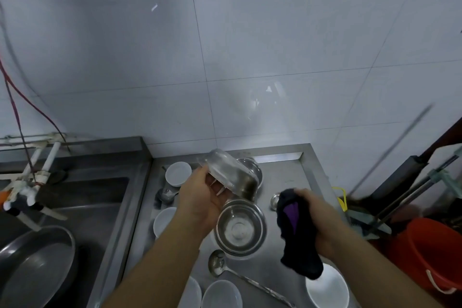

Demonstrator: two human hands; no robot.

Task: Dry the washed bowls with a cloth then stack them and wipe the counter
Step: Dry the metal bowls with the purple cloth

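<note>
White bowls (221, 294) lie along the near edge of the steel counter (287, 172), beside a ladle (217, 263). Left: sink (95, 207) holding a large metal pan (37, 265). Centre: left hand (202, 197), fingers curled round a tilted clear bowl (228, 172), raised above stacked steel bowls (240, 229). Right: right hand (316, 210) clenched on a dark cloth (297, 232) hanging over a white bowl (327, 290). Far right: orange bucket (435, 252).
</note>
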